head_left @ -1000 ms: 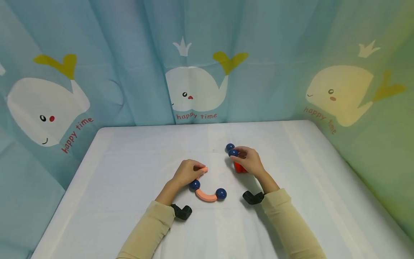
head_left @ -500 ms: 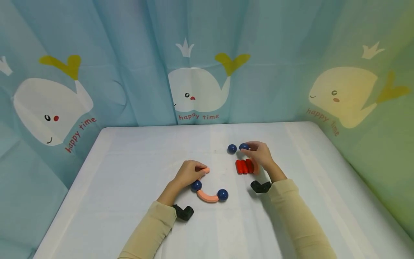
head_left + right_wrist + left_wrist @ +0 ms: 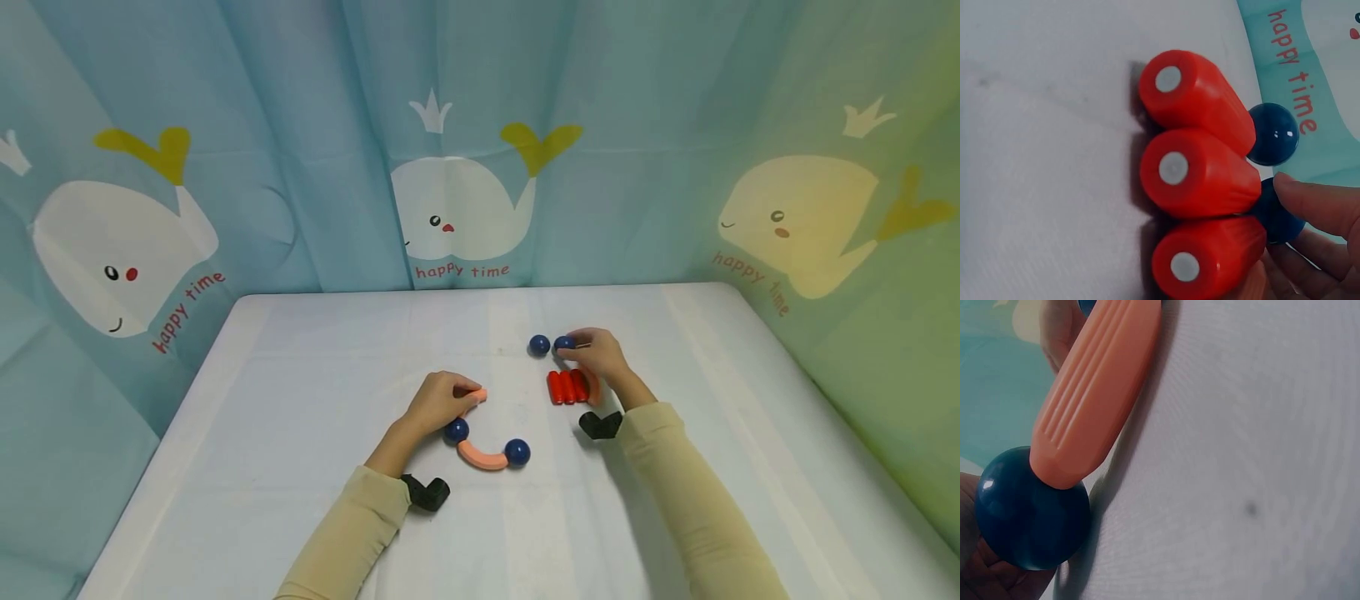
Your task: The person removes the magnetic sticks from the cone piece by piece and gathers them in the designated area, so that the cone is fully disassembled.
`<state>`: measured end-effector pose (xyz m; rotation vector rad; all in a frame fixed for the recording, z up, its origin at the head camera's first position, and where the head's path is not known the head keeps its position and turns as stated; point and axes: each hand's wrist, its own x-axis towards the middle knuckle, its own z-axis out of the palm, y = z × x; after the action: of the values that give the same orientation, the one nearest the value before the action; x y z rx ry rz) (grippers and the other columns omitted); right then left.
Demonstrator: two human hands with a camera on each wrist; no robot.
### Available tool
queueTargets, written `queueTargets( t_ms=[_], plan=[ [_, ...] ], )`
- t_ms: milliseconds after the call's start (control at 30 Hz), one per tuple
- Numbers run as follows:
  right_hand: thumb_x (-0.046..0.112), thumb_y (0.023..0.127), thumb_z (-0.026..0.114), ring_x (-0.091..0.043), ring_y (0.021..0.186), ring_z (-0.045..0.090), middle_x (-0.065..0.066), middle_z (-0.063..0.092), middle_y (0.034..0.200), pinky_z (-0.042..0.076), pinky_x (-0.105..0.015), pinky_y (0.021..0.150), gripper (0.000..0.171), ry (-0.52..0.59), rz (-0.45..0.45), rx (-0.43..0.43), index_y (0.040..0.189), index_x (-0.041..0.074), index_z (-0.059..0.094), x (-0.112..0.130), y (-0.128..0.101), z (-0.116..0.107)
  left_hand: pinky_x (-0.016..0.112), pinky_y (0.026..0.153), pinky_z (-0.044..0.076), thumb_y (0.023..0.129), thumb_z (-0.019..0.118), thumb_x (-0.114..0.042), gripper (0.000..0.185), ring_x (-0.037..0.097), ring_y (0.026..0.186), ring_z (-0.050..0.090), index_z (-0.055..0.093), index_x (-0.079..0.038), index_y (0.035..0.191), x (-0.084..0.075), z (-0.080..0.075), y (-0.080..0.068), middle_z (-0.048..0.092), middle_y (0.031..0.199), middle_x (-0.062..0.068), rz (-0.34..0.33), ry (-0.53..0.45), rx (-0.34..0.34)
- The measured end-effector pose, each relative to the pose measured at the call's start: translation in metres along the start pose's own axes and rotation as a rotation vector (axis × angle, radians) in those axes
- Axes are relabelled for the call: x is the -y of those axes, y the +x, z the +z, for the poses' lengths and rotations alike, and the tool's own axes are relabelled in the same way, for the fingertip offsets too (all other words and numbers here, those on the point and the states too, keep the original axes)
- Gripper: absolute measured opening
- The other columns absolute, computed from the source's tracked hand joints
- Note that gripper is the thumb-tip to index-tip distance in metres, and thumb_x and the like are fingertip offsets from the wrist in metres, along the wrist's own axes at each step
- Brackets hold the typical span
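Observation:
My left hand (image 3: 435, 402) pinches a salmon-orange curved magnetic rod (image 3: 478, 394) between thumb and fingers; much of this rod is hidden. Beside that hand, a dark blue ball (image 3: 456, 430) joins a second curved orange rod (image 3: 482, 457), whose other end meets another blue ball (image 3: 517, 452). Farther right, my right hand (image 3: 602, 356) pinches a blue ball (image 3: 564, 342) with thumb and fingertips. Another blue ball (image 3: 539, 345) sits just left of it. In the right wrist view, the pinched ball (image 3: 1280, 215) shows behind the ends of the red rods.
Several short red magnetic rods (image 3: 567, 387) lie side by side below the right hand, with a curved orange rod (image 3: 592, 387) along their right side. All rest on a white table (image 3: 337, 350). A whale-print curtain (image 3: 337, 167) hangs behind it.
My right hand has moved right and slightly away with its blue ball, uncovering the red rods, then barely shifted. My left hand keeps its grip on the orange rod. The head view shifted slightly.

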<state>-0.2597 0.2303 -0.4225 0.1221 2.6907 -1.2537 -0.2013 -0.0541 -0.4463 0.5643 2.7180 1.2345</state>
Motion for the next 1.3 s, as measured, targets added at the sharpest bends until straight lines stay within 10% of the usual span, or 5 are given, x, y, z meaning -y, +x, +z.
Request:
queueTargets(
  t_ms=[433,667,933,1300],
  plan=[
    [0.023,0.084,0.067,-0.036,0.106,0.051,-0.025,0.051,0.122,0.043,-0.045,0.089,0.055,-0.061,-0.052,0.000,0.128,-0.005,0.047,0.002,-0.003,0.002,0.033,0.084,0.046,0.088,0.064,-0.026,0.032,0.018,0.097,0.059,0.066,-0.004,0.111,0.008,0.003,-0.003,0.065,0.104,0.006,-0.002,-0.086,-0.008],
    [0.025,0.086,0.065,-0.038,0.111,0.049,-0.024,0.050,0.124,0.044,-0.047,0.087,0.056,-0.074,-0.099,-0.109,0.130,-0.003,0.046,0.005,-0.014,0.000,0.042,0.089,0.043,0.088,0.061,-0.032,0.044,0.028,0.110,0.054,0.061,0.001,0.117,-0.005,-0.010,-0.030,0.060,0.115,0.014,-0.090,0.004,-0.066],
    [0.022,0.084,0.068,-0.034,0.104,0.054,-0.022,0.059,0.113,0.043,-0.045,0.090,0.044,0.030,-0.302,-0.219,0.118,-0.004,0.057,0.018,-0.036,0.010,0.030,0.061,0.040,0.082,0.068,-0.034,0.037,0.017,0.074,0.052,0.068,-0.003,0.102,-0.019,-0.015,-0.054,0.058,0.077,0.005,-0.131,0.118,-0.045],
    [0.015,0.081,0.072,-0.029,0.095,0.059,-0.017,0.063,0.103,0.048,-0.038,0.083,0.034,0.101,-0.402,-0.057,0.106,-0.006,0.063,0.029,-0.058,0.049,0.027,0.053,0.030,0.080,0.070,-0.032,0.032,0.014,0.062,0.041,0.069,-0.006,0.100,-0.023,-0.011,-0.055,0.048,0.066,-0.001,-0.120,0.138,-0.031]
  ],
)
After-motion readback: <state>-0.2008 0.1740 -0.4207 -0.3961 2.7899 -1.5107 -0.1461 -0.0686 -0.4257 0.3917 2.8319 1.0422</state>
